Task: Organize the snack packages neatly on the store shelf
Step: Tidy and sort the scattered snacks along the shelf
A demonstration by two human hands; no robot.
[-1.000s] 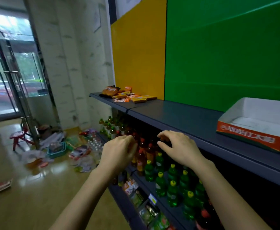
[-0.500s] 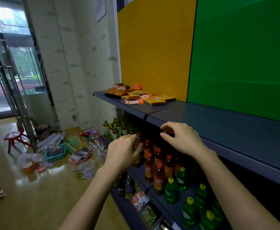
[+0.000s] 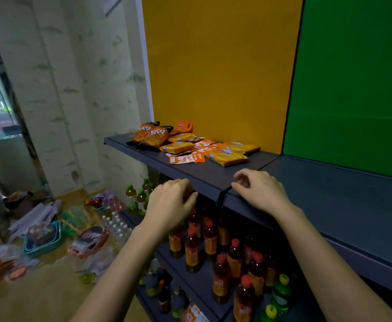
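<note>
The snack packages point(image 3: 190, 145) lie in a loose heap at the far left end of the top shelf point(image 3: 329, 194), against the yellow back panel point(image 3: 213, 66). There are two puffy, crinkled foil bags point(image 3: 152, 135) in black and orange, flat glossy yellow pillow packs point(image 3: 227, 156) and thin orange sachets point(image 3: 186, 158), some overlapping. The shelf is smooth, matt, blue-grey metal with a seam between two sections. A green panel point(image 3: 352, 77) backs the right section.

The right hand point(image 3: 260, 190) rests at the shelf's front lip just beside that seam, its fingers loosely bent and apart, gripping nothing. The left hand point(image 3: 169, 203) hangs in front of the lip, knuckles up and fingers folded under. From here I cannot tell whether it holds anything. Neither hand touches the packages.

Below them stand rows of red-capped bottles point(image 3: 210, 242) of amber drink, with green bottles point(image 3: 280, 291) further right. The glossy floor point(image 3: 39, 298) is strewn with bags and a teal basket point(image 3: 43, 240), beside a pale marbled wall point(image 3: 74, 89).

A second ago both hands hovered lower over the bottles, with the packages farther off. A cardboard tray then seen on the right is out of view.
</note>
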